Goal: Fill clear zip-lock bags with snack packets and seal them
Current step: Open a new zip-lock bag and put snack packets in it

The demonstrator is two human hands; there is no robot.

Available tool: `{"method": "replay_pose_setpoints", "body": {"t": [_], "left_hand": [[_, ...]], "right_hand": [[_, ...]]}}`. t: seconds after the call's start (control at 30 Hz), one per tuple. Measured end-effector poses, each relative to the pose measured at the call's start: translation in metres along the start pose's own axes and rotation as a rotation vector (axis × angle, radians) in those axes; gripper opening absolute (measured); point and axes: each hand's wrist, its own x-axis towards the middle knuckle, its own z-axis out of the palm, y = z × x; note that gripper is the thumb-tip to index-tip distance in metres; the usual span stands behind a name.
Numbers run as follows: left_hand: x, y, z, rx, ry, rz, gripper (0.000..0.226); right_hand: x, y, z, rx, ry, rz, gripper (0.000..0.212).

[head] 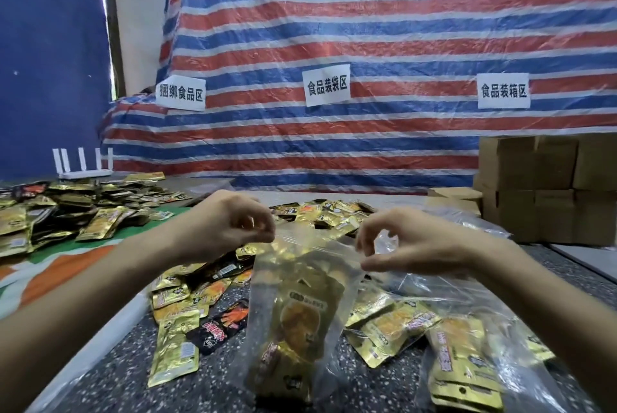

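A clear zip-lock bag hangs upright in front of me, holding several gold snack packets. My left hand pinches the bag's top left corner. My right hand pinches the top right corner, thumb and fingers curled on the plastic rim. The bag's bottom reaches down near the speckled dark table. Loose gold and black snack packets lie scattered on the table around and behind the bag.
A filled clear bag lies at the lower right. A big heap of packets covers the left, with a white router behind it. Cardboard boxes are stacked at the right. A striped tarp with paper signs hangs behind.
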Motion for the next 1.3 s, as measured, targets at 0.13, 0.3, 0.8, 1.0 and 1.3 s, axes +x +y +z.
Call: {"method": "replay_pose_setpoints", "body": {"t": [0.13,0.3,0.8,1.0,1.3], "left_hand": [[-0.004,-0.001,0.000,-0.096,0.025,-0.036,0.007],[-0.011,-0.009,-0.005,-0.316,0.133,-0.132,0.023],[-0.020,-0.020,0.009,-0.355,0.127,-0.285,0.014],[-0.023,-0.016,0.013,-0.360,0.180,-0.162,0.009],[-0.028,-0.001,0.018,-0.421,0.223,-0.005,0.007]], "right_hand": [[-0.004,0.001,0.004,0.174,0.026,0.025,0.016],[-0.005,0.002,0.008,0.432,0.055,0.067,0.009],[-0.007,-0.002,0.009,0.443,0.263,0.078,0.017],[-0.011,-0.009,0.010,0.515,0.318,0.046,0.022],[0.014,-0.052,0.008,0.148,0.116,-0.043,0.069]]}}
